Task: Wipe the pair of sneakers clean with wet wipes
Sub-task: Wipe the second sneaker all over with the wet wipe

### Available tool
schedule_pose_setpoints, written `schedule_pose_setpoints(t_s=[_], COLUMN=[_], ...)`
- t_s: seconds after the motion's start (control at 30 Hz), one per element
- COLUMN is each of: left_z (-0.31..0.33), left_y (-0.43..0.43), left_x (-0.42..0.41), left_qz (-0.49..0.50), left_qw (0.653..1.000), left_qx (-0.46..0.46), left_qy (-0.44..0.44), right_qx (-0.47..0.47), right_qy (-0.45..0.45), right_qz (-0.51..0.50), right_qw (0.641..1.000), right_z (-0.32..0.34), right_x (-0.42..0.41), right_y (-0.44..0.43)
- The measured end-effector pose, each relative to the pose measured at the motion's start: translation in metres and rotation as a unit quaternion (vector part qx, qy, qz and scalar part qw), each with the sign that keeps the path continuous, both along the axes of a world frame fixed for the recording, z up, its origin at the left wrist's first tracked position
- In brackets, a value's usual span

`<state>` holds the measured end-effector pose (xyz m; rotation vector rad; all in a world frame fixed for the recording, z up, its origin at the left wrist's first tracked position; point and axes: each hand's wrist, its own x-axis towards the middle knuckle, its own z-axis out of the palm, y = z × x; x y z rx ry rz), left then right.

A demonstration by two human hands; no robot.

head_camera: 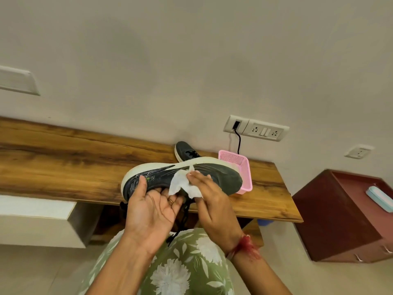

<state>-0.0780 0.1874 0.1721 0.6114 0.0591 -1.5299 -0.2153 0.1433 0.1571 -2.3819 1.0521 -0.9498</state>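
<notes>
Sneaker point(223, 177) with a dark sole and a white edge is up in the air, its sole turned to the camera. The left hand point(148, 209) grips it at the heel end. The thumb lies on the sole and the other fingers point(172, 203) curl under the sneaker, close together. One of them has a ring point(170, 200). Black laces point(184, 213) hang down just below these fingers.

The right hand point(212, 199) holds a white wet wipe point(180, 185) on the middle of the sole. Its fingertips point(194, 173) press the wipe from above and the thumb sits under it, so the wipe is pinched between them. A red thread point(246, 245) is tied at this wrist.

Past the fingertips, the other sneaker point(185, 151) rests on the wooden table point(63, 162). A pink basket point(244, 167) stands just beside it, past the toe of the held sneaker. Above the basket a black cable point(239, 141) goes up to a wall socket point(263, 130). Far off to the right of the right hand is a red-brown cabinet point(329, 220) with a light blue box point(380, 199) on it.
</notes>
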Motion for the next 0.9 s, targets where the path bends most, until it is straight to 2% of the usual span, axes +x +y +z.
schedule_pose_setpoints(t_s=[0.13, 0.17, 0.27, 0.3, 0.4, 0.47, 0.53, 0.57, 0.63, 0.67, 0.73, 0.9], left_z=[0.0, 0.0, 0.001, 0.001, 0.002, 0.002, 0.004, 0.004, 0.005, 0.006, 0.008, 0.008], left_y=[0.002, 0.002, 0.001, 0.0, 0.001, 0.0, -0.002, -0.002, -0.002, -0.002, -0.002, -0.001], left_x=[0.001, 0.001, -0.002, -0.002, 0.003, 0.007, 0.008, 0.008, 0.006, 0.006, 0.002, -0.001], left_qz=[-0.034, -0.03, 0.006, 0.01, -0.008, 0.004, 0.024, 0.03, 0.033, 0.029, 0.021, 0.013], left_qw=[0.999, 0.999, 1.0, 1.0, 1.0, 1.0, 1.0, 0.999, 0.999, 0.999, 1.0, 1.0], left_qx=[0.002, 0.003, -0.003, -0.006, -0.015, -0.014, -0.01, -0.006, 0.001, 0.002, 0.002, 0.001], left_qy=[-0.007, -0.013, -0.006, -0.003, 0.0, 0.003, 0.011, 0.013, 0.016, 0.015, 0.011, 0.004], right_qx=[-0.004, 0.0, 0.02, 0.015, 0.034, 0.109, 0.154, 0.126, 0.053, 0.036, 0.016, -0.024], right_qy=[0.037, 0.038, -0.004, -0.009, -0.011, -0.118, -0.266, -0.283, -0.206, -0.151, -0.064, -0.005], right_qz=[0.096, 0.092, -0.021, -0.022, 0.082, 0.067, -0.044, -0.109, -0.189, -0.196, -0.181, -0.075], right_qw=[0.995, 0.995, 1.0, 1.0, 0.996, 0.985, 0.951, 0.945, 0.959, 0.968, 0.981, 0.997], right_z=[-0.003, -0.006, -0.008, -0.007, -0.001, 0.008, 0.014, 0.014, 0.009, 0.006, -0.004, -0.013], right_x=[0.007, 0.005, -0.002, -0.001, 0.007, 0.005, -0.007, -0.013, -0.022, -0.021, -0.012, 0.008], right_y=[0.014, 0.012, -0.002, 0.0, 0.018, 0.019, 0.006, -0.002, -0.014, -0.017, -0.016, 0.003])
